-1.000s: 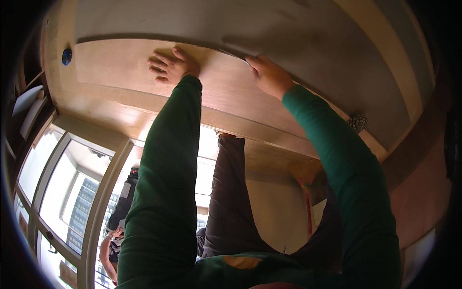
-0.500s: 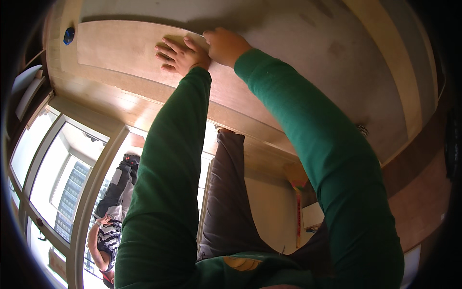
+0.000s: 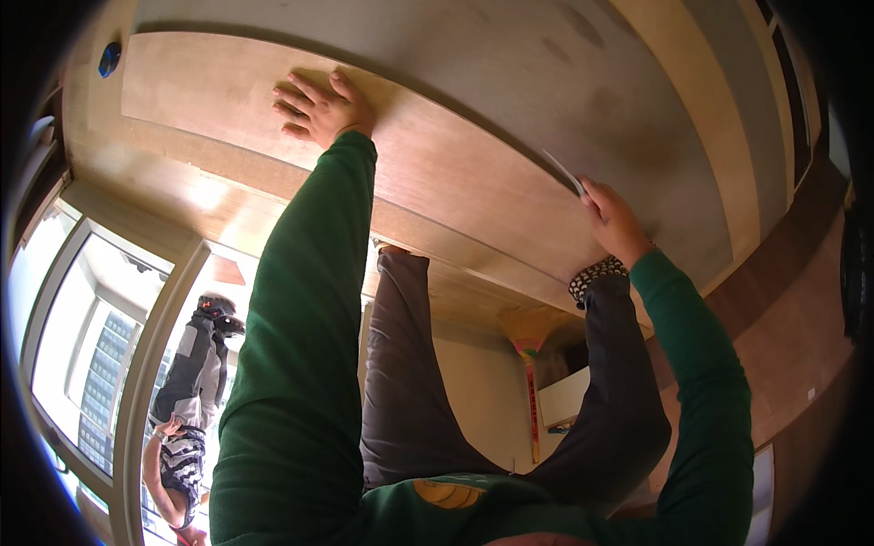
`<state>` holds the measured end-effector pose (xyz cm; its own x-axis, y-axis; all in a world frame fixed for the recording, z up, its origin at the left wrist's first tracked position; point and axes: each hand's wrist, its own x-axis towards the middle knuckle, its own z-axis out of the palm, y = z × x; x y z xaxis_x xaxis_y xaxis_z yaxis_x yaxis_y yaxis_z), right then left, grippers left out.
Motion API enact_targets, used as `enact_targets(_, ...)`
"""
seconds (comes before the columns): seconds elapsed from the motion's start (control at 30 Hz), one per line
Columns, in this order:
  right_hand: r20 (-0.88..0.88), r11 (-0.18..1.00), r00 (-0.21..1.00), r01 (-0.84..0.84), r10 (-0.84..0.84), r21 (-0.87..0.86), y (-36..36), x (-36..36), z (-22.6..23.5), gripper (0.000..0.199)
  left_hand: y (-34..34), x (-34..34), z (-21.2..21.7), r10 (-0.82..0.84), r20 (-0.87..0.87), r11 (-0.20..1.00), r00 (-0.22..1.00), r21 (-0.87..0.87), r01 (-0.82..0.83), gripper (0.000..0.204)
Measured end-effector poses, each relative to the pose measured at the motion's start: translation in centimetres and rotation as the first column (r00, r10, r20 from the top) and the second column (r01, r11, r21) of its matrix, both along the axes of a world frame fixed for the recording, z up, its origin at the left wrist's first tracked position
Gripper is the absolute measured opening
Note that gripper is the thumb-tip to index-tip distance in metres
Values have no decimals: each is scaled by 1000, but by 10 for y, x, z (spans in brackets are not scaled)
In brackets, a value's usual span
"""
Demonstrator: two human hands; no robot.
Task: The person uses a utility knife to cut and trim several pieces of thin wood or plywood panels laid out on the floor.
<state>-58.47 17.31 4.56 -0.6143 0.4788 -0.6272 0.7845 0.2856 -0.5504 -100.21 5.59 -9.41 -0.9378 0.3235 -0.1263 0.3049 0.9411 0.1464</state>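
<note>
A long pale wooden board (image 3: 437, 155) with a curved far edge lies across a larger wooden panel. My left hand (image 3: 326, 111) rests on it with its fingers spread flat, a little in from the curved edge. Further right, my right hand (image 3: 615, 221) grips a thin, flat, pale grey piece (image 3: 562, 170) that points away from me beside the board's curved edge. It appears nearly edge-on, so its exact kind is unclear. I cannot tell whether it touches the edge.
A small round blue-and-black object (image 3: 109, 60) lies beyond the board's left end. My patterned shoe (image 3: 597, 277) is by the near edge on the right. A broom (image 3: 532, 364) with a red handle stands below. Another person (image 3: 187, 419) is beyond the glass doors at left.
My right hand has moved far to the right along the curved edge, away from my left hand, and the thin piece now shows. My left hand stays flat on the board.
</note>
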Motion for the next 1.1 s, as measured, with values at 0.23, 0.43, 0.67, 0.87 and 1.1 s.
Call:
enact_targets(0.23, -357, 999, 934, -29, 21, -17, -5, -183, -84, 39, 1, 2, -3, 4, 17, 1000, 1000, 10, -4, 80)
enact_targets(0.43, -342, 999, 939, 12, -24, -37, -4, -274, -110, 35, 4, 4, 3, -9, 47, 999, 999, 41, 7, 80)
enact_targets(0.67, -234, 994, 969, -54, 74, 92, -15, -277, -105, 39, -1, 4, -10, -8, -7, 1000, 1000, 23, 8, 82)
enact_targets(0.87, -173, 997, 982, -81, 77, -15, -12, -42, -71, 52, 5, 5, 6, -3, 61, 998, 998, 67, -1, 81)
enact_targets(1.1, -355, 995, 931, -62, 88, 84, -10, -158, -75, 41, -1, 1, 2, -9, 21, 998, 1000, 60, 8, 81)
